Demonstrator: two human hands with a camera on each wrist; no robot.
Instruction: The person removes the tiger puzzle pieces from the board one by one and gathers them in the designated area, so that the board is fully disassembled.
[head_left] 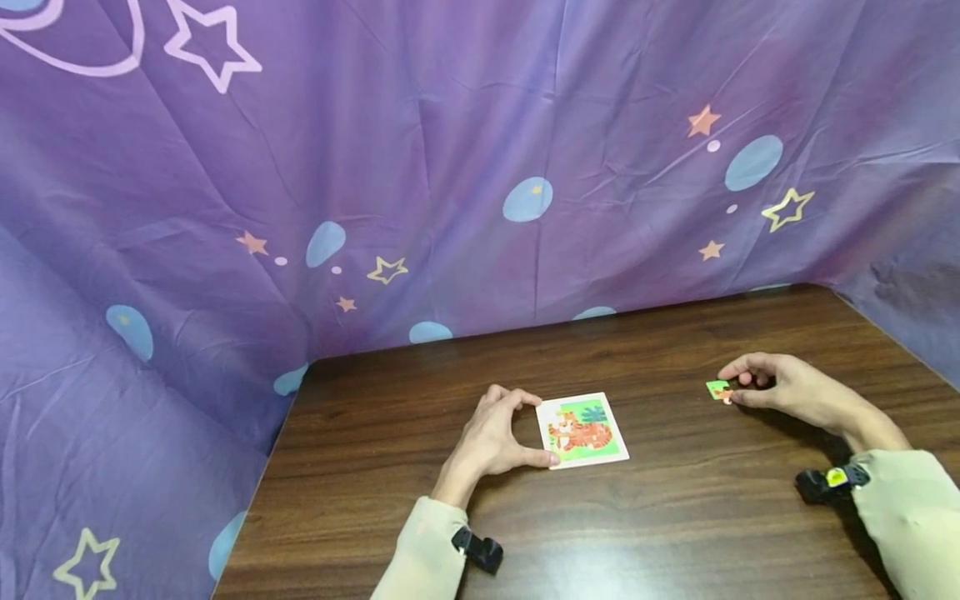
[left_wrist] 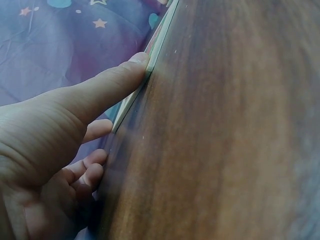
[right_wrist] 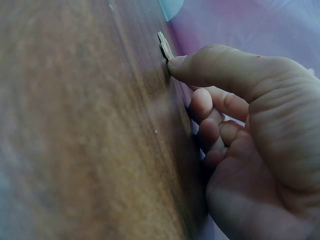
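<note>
Square tiger puzzle board (head_left: pixel 582 432), white-bordered with orange on green, lying flat on the counter (head_left: pixel 585 521). Little green-and-orange puzzle piece (head_left: pixel 717 388) is well off to its right, maybe two overlapping, tbh.

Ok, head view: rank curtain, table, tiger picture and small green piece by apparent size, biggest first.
1. Purple curtain
2. Table
3. Tiger picture
4. Small green piece

All gaps look clear; no ties.

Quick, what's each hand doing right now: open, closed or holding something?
Left hand: holding the tiger picture board at its left side.
Right hand: closed on a small picture piece, thumb against its edge.
</note>
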